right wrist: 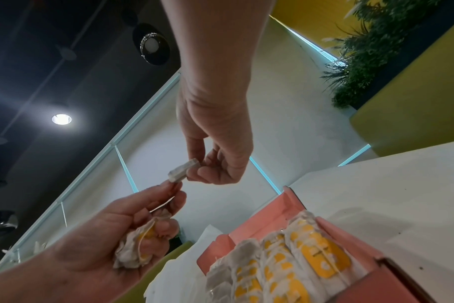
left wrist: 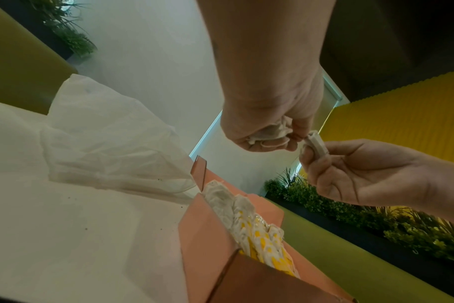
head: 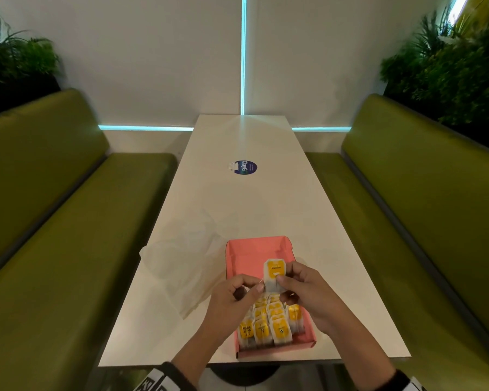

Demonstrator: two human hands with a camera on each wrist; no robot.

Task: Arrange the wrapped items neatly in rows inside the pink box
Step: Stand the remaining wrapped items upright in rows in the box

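both hands hover over the far, open end of the shallow pink cardboard box [head: 255,249], which sits near the front edge of the long white table [head: 254,193]. the right hand [head: 308,289] pinches one white paper-wrapped sachet with a yellow label [head: 275,275] between thumb and fingertips, upright, its long axis running away from the person. the left hand [head: 232,297] is curled round a crumpled bunch of more sachets [right wrist: 137,252] in its palm while its fingertips touch the lower edge of the held one. the filled rows of sachets [head: 271,323] stand in the near half of the box, directly below and toward the person from the held sachet. judging by that, the right hand is the nearer one to lower it behind the last row. a crumpled clear plastic bag [head: 181,258] lies left of the box.
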